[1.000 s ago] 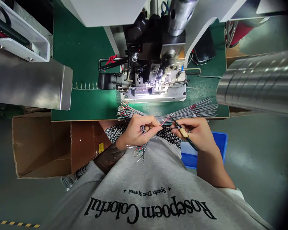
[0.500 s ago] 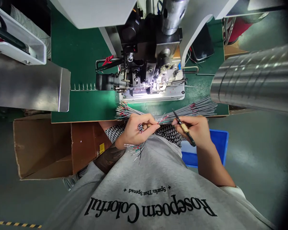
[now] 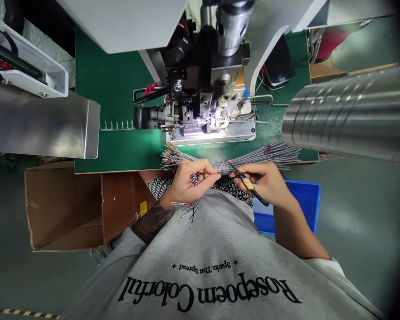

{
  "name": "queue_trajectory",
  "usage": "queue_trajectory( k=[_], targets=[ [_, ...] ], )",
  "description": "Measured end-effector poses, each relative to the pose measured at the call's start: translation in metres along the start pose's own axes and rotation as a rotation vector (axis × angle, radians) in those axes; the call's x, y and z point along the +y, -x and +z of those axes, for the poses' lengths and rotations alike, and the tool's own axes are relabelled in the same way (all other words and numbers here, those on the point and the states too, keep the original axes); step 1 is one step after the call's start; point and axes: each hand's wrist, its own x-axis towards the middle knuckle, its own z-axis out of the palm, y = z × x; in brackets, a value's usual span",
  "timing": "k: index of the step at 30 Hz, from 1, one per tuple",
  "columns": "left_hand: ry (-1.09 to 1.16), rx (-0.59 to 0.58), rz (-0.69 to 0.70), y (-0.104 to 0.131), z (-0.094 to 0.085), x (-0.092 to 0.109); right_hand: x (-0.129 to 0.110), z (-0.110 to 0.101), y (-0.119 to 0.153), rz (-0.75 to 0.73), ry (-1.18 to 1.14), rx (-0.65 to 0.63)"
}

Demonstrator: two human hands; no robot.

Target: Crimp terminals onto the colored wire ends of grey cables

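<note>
My left hand (image 3: 195,180) is closed, thumb and forefinger pinching thin red and white wires (image 3: 224,166) at the stripped end of a cable. Out of the bottom of this fist hang several wires with metal-tipped ends (image 3: 186,209). My right hand (image 3: 265,182) grips dark, pointed tweezers (image 3: 247,183) with a yellow band round the middle. Their tip is right beside the pinched wires; whether it touches them I cannot tell. Behind both hands, a bundle of grey cables (image 3: 276,154) with coloured ends lies along the table's front edge.
A lit crimping machine (image 3: 213,133) stands on the green table (image 3: 120,151), fed from the left by a strip of metal terminals (image 3: 116,129). A ribbed metal tube (image 3: 346,115) juts in at right. Below are a cardboard box (image 3: 65,209) and a blue bin (image 3: 303,204).
My right hand has moved left, bringing the tweezers' tip to the wires. My left hand stays nearly in place, still pinching. The whole view has shifted slightly.
</note>
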Motion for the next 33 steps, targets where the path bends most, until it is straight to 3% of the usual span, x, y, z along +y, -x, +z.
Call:
queue_trajectory(
  k=[15,33],
  targets=[
    [-0.002,-0.007,0.03,0.0,0.0,0.0,0.003,-0.001,0.001,0.091,-0.135,0.001],
    [-0.044,-0.036,0.073,-0.008,-0.003,-0.001,0.015,0.048,0.006,0.172,-0.331,0.339]
  ],
)
